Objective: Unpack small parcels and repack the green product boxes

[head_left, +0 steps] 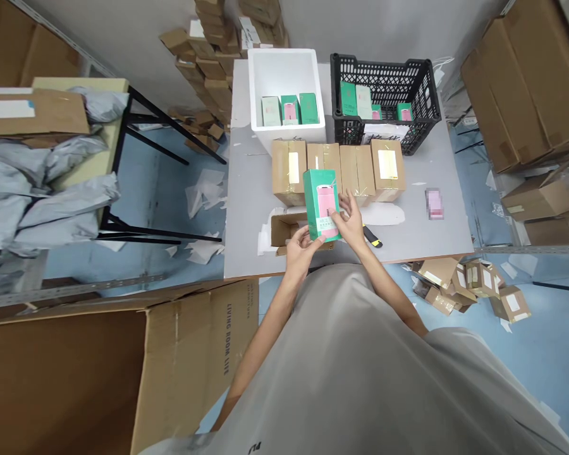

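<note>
Both my hands hold a green product box (318,215) with a pink cylindrical item printed on its front. My left hand (302,249) grips its lower left edge, while my right hand (349,222) has its thumb on the front near the right edge. Below it on the table lies an open brown carton (281,230), partly hidden by the green box and my left hand. Just right of my right wrist rests a black and yellow box cutter (372,236). A row of several brown cartons (358,174) stands right behind my hands.
At the back of the table (431,243) are a white foam bin (287,131) and a black plastic crate (384,129), both holding green and pale boxes. A large open carton (194,354) stands at my left. Discarded boxes (455,284) lie on the floor at right.
</note>
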`<state>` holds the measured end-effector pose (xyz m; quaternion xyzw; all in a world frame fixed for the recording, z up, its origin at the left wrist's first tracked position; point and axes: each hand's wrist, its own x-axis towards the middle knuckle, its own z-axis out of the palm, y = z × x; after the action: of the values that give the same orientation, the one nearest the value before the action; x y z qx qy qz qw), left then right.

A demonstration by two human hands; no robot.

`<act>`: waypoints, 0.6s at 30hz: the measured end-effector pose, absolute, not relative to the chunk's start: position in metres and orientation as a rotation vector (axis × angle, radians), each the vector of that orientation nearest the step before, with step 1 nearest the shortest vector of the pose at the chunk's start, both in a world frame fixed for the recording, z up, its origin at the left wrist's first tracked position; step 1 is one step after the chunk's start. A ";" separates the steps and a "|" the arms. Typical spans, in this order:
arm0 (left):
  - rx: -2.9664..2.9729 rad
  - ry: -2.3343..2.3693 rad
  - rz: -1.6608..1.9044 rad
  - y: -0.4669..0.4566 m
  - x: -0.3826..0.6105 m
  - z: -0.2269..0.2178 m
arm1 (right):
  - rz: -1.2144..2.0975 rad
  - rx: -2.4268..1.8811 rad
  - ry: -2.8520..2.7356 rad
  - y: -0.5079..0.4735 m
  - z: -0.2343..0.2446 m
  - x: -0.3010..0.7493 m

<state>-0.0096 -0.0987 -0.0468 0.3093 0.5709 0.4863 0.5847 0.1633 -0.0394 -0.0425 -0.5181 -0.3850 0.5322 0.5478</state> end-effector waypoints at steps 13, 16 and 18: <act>0.762 1.328 1.196 -0.110 -0.012 -0.035 | 1.259 -1.205 -0.928 -0.042 -0.041 0.165; 0.677 1.275 1.174 -0.106 -0.020 -0.039 | 1.302 -1.180 -0.912 -0.039 -0.049 0.170; 0.646 1.235 1.154 -0.105 -0.023 -0.042 | 1.319 -1.163 -0.920 -0.038 -0.053 0.172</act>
<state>-0.0232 -0.1049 -0.0418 0.2806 0.5366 0.5016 0.6178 0.1720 -0.0383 -0.0525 -0.4907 -0.3882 0.5565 0.5466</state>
